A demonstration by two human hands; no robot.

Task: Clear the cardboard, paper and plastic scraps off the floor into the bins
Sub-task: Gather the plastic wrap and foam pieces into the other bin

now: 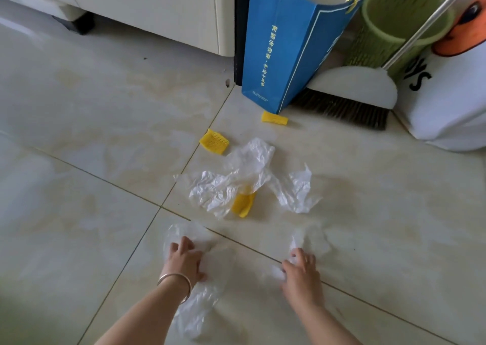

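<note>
both bare forearms reach up from the bottom edge onto the pale tiled floor (79, 160). left hand (184, 259), with a metal bangle (175, 283) at the wrist, lies palm down on a clear plastic sheet (196, 308), fingers curled and bunching the film. right hand (302, 273) presses a second clear plastic scrap (311, 242), fingers curled on its crumpled edge. open tile spreads wide across the left half of the frame. mid-frame lies a crumpled white plastic bag (236, 181) over a yellow foam net (243, 204); two more yellow nets (214, 142) (274, 118) sit above it. upper right, a blue paper bag (278, 44), a broom (349, 100), a green bin (394, 26) and a white bag (452, 102) crowd the edge.
</note>
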